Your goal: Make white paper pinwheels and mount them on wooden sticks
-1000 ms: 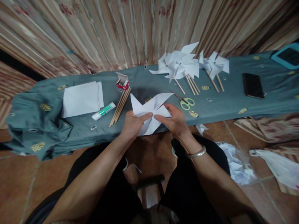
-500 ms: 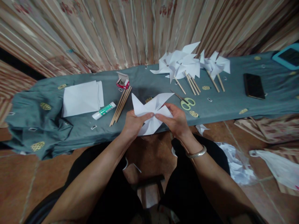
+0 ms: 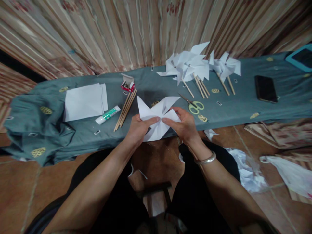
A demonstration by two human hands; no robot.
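A white folded paper pinwheel is held at the near edge of the grey-green cloth-covered bench, pinched at its centre by the left hand and right hand, both grips closed on it.

Paper pinwheel at cloth front edge, btwn left hand & right hand; sticks left, scissors right, finished pinwheels behind.

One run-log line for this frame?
left hand: grips pinwheel | right hand: grips pinwheel | scissors, sticks beside
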